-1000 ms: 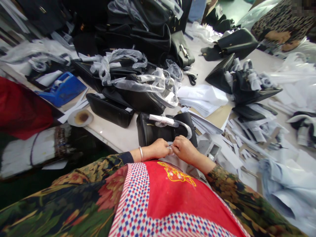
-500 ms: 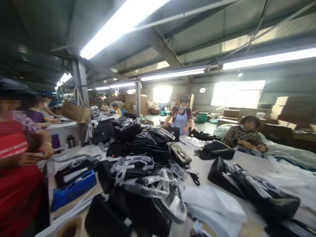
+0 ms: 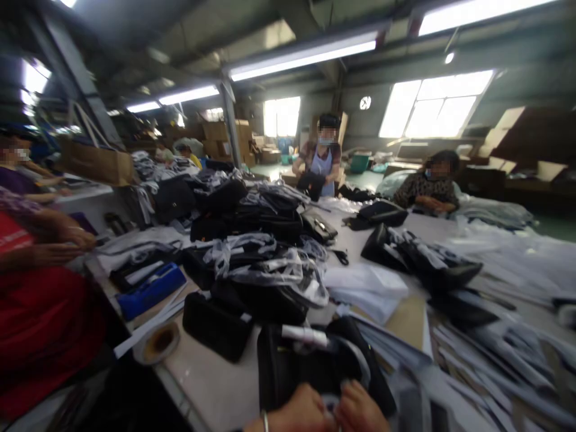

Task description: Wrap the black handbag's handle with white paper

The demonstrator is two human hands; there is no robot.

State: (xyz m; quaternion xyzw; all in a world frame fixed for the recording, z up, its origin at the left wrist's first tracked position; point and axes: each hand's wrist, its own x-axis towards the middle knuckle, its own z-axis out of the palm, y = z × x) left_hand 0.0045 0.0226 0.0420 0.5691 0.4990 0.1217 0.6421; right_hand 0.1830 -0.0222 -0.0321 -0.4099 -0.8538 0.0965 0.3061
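Note:
My left hand [image 3: 299, 411], with a bracelet at the wrist, is low in the view with its fingers closed. Close beside it, my right hand [image 3: 360, 409] is closed too. A small pale piece shows between the two hands, too blurred to name. Both hands are at the near side of a black bag [image 3: 281, 366] on the table. Across the top of that bag lies a white-wrapped handle [image 3: 306, 336]. Another black bag [image 3: 216, 327] lies just beyond to the left.
A heap of black bags [image 3: 261, 222] with plastic-wrapped straps covers the table's middle. At left are a tape roll [image 3: 157, 343], a blue tape dispenser [image 3: 150, 291] and a person in red [image 3: 40, 324]. White sheets [image 3: 366, 285] lie to the right. Two people work across the table.
The view has tipped down and shifted right. My two hands and the black bag under them have come into view at the bottom.

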